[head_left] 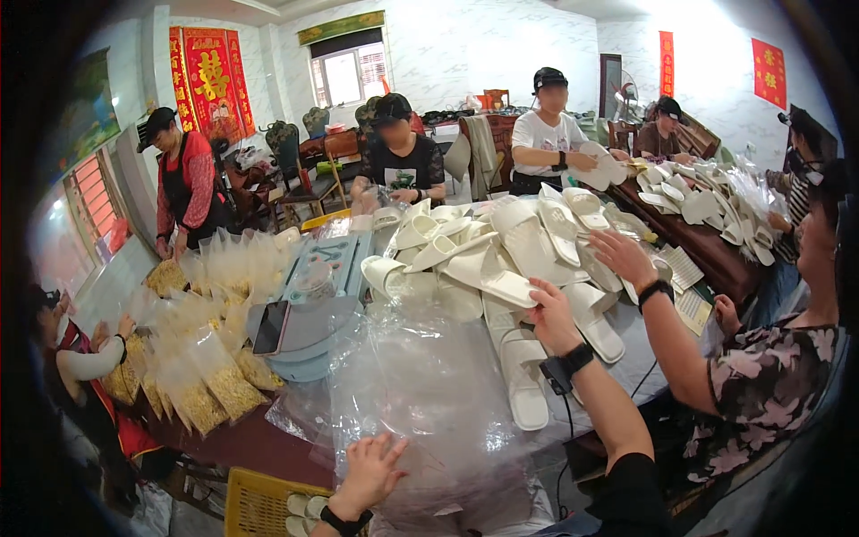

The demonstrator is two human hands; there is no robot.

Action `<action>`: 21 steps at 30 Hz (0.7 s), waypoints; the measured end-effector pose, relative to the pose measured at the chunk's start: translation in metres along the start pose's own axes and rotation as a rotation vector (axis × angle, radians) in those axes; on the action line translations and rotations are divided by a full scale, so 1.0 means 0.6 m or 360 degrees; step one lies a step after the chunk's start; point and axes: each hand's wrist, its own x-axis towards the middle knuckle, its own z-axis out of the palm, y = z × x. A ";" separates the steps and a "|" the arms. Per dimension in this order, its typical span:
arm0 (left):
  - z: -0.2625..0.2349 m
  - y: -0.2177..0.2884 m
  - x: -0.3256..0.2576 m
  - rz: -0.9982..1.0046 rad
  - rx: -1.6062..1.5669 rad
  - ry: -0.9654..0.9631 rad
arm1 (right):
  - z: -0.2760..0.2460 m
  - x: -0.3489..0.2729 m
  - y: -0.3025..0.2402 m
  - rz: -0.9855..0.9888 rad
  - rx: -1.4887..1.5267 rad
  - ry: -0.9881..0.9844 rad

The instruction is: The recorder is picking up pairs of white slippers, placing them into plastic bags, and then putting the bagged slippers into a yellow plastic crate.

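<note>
My right hand [556,319] grips the end of a cream slipper [483,270] at the near side of a big slipper pile [523,228]. Its fingers close around the sole's edge, and a dark wristband with a cable sits on that wrist. My left hand [370,472] lies with fingers spread on the near left corner of a stack of clear plastic bags [416,385]. More slippers [523,376] lie on the table beside the bags, just left of my right forearm. A co-worker's hand [624,257] reaches over the pile from the right.
Left of the bags, a phone [271,327] rests on stacked blue-grey containers [327,313]. Beyond stand many clear bags of yellow pieces [219,380]. A yellow crate [255,506] with slippers is below my left hand. Several co-workers stand or sit around the tables.
</note>
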 end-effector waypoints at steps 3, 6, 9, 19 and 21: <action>0.006 0.000 0.001 0.0021 -0.0004 0.0037 | -0.029 -0.042 -0.034 0.0033 0.0191 -0.0061; 0.009 0.000 -0.002 -0.0024 0.0031 -0.0022 | -0.037 -0.099 -0.061 0.0033 0.0252 -0.0045; 0.009 0.001 -0.005 -0.0029 -0.0047 0.0002 | -0.019 -0.188 -0.099 0.0098 0.0359 -0.0124; 0.000 0.016 0.008 -0.0052 -0.0083 0.0027 | -0.080 -0.254 -0.011 0.0154 -0.1355 -0.0297; -0.003 0.016 0.008 -0.0067 -0.0084 0.0031 | -0.069 -0.236 -0.019 0.0124 -0.1723 -0.0349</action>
